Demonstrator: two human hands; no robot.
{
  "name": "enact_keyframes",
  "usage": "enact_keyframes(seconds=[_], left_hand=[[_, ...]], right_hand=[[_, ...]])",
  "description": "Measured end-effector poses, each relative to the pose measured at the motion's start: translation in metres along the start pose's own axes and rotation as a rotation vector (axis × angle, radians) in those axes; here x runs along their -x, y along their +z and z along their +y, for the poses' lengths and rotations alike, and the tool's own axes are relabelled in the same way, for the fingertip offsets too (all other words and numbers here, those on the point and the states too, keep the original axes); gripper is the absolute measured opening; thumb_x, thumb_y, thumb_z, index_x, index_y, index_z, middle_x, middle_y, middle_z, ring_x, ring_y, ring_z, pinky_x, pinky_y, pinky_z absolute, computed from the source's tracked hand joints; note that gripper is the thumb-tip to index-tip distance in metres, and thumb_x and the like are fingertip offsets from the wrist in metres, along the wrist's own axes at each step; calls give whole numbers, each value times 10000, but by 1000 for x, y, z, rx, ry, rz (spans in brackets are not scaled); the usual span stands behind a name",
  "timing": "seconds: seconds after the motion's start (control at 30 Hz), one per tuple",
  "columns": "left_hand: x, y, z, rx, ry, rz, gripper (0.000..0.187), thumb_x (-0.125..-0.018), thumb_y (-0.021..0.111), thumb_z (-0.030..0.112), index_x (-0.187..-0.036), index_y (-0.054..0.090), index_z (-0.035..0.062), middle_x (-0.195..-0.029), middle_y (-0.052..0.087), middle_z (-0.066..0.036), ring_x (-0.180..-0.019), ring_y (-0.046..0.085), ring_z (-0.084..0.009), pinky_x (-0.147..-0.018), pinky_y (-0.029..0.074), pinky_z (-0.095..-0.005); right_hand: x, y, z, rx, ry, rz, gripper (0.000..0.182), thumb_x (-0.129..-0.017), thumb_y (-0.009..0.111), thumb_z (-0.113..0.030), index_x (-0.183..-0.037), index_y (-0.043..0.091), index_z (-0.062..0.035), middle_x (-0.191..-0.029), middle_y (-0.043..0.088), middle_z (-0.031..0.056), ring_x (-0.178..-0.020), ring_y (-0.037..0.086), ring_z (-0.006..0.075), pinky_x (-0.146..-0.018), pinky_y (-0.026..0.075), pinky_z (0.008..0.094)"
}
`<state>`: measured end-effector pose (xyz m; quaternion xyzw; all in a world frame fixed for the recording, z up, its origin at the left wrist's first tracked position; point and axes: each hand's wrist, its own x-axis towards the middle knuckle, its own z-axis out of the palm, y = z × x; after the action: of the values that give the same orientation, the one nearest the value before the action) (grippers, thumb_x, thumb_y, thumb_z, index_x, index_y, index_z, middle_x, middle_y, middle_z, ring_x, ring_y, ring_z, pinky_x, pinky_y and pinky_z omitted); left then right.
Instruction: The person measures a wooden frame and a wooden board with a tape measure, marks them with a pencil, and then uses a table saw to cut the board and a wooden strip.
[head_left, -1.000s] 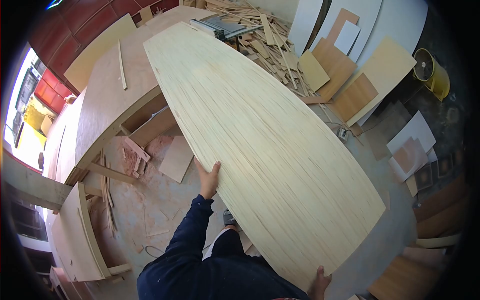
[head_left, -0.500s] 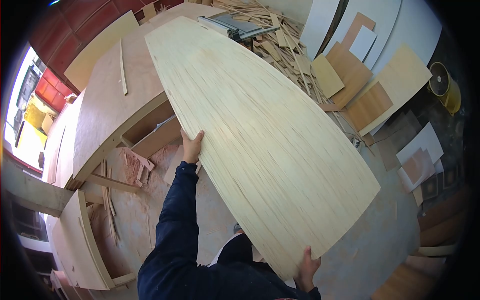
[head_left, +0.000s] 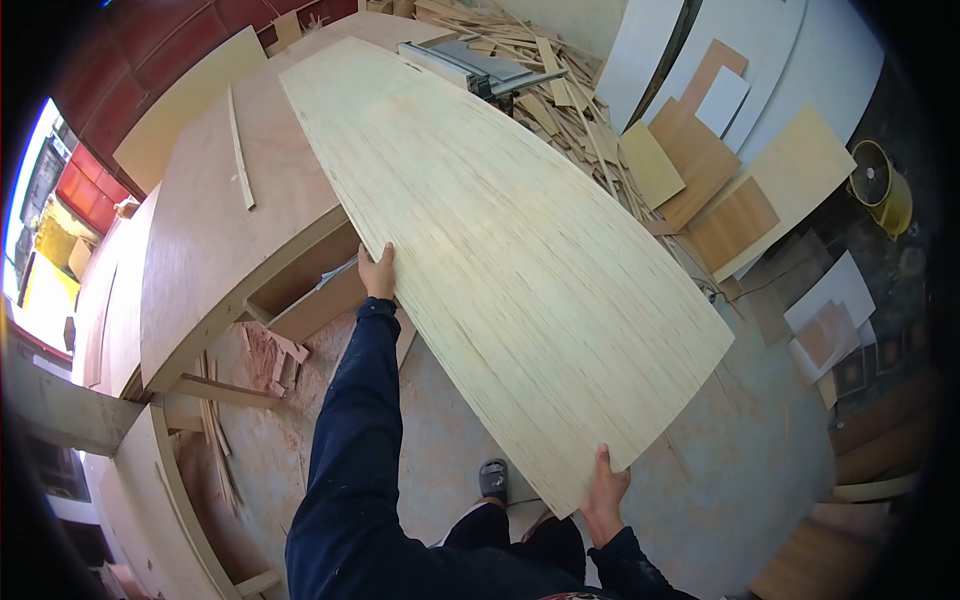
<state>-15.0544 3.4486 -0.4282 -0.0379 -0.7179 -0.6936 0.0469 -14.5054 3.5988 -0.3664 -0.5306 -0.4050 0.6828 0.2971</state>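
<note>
A long pale wooden panel (head_left: 500,260) slants across the view, its far end over the brown workbench top (head_left: 230,190) and its near end in front of my body. My left hand (head_left: 378,272) grips the panel's left long edge, thumb on the upper face and fingers mostly hidden by the edge. At the near right corner, my right hand (head_left: 604,492) is closed on the short edge, thumb on top, with its other fingers partly underneath.
Beyond the panel stands a saw with a metal table (head_left: 485,70), beside a heap of wood offcuts (head_left: 590,130). Boards (head_left: 700,150) lean at the right near a yellow fan (head_left: 880,190). An open drawer (head_left: 320,295) sits under the bench; my sandalled foot (head_left: 493,478) shows below.
The near end of the panel has shifted up and left in view, along with my right hand. My left hand has risen slightly, still on the edge. My foot now shows more fully.
</note>
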Motion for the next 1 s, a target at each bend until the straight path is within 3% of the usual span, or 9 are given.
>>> enact_keyframes(seconds=[0.07,0.13,0.2,0.23,0.3,0.37,0.5,0.7,1.0], left_hand=[[48,9,4,94,-51,164,852,-829,725,214,-1433,196,-71,-1343,440,-248,-1167,516,-297,-965,436,-365],[139,17,29,36,-115,129,817,-853,708,223,-1423,196,-62,-1382,382,-261,-1238,443,-301,-1049,348,-370],[235,18,23,131,-130,-71,828,-878,674,183,-1442,113,-45,-1410,333,-265,-1289,388,-319,-1069,324,-378],[288,21,72,136,-226,-96,863,-883,668,180,-1456,55,-21,-1407,333,-263,-1299,375,-321,-1069,325,-388],[366,25,83,244,-322,-187,930,-886,663,199,-1475,-34,16,-1443,281,-268,-1314,357,-330,-1070,327,-407],[418,36,81,-104,-141,-147,951,-888,659,205,-1483,-59,19,-1455,270,-268,-1320,353,-342,-1074,325,-406],[420,40,96,-157,-220,-83,966,-886,663,210,-1489,-65,14,-1418,353,-288,-1277,428,-333,-1055,352,-376],[417,47,101,-194,-231,-57,936,-895,656,163,-1495,-49,24,-1378,433,-270,-1221,491,-279,-1021,386,-346],[349,38,95,-186,-297,-46,935,-887,667,182,-1500,-24,34,-1340,475,-275,-1185,528,-286,-999,410,-348]], right_hand=[[-2,-3,4,51,-28,-14,417,-930,613,-143,-1257,452,59,-1190,569,135,-1024,577,218,-877,472,336],[-6,-6,8,34,-9,-40,427,-936,599,-159,-1266,442,62,-1189,568,142,-1026,579,225,-882,472,339],[-12,-10,10,6,6,-63,439,-942,584,-175,-1276,433,65,-1189,567,148,-1029,582,232,-886,473,342],[-14,-15,10,-62,31,-103,453,-943,561,-191,-1285,420,70,-1201,559,159,-1040,582,247,-894,475,360],[-20,-28,7,-95,76,-204,467,-945,538,-206,-1294,408,74,-1214,551,170,-1052,583,263,-903,478,377],[-41,-27,11,-232,-4,-266,491,-929,519,-210,-1307,393,78,-1240,532,183,-1077,578,294,-913,481,419],[-87,-35,12,-286,-8,-415,499,-920,523,-197,-1316,384,73,-1270,511,189,-1096,571,310,-915,484,439],[-47,2,-44,-91,42,-124,497,-895,533,-160,-1302,358,63,-1264,496,221,-1049,587,331,-878,514,450],[-77,52,-21,-154,36,-203,484,-897,529,-125,-1320,366,43,-1269,504,194,-1066,580,316,-896,500,431]])
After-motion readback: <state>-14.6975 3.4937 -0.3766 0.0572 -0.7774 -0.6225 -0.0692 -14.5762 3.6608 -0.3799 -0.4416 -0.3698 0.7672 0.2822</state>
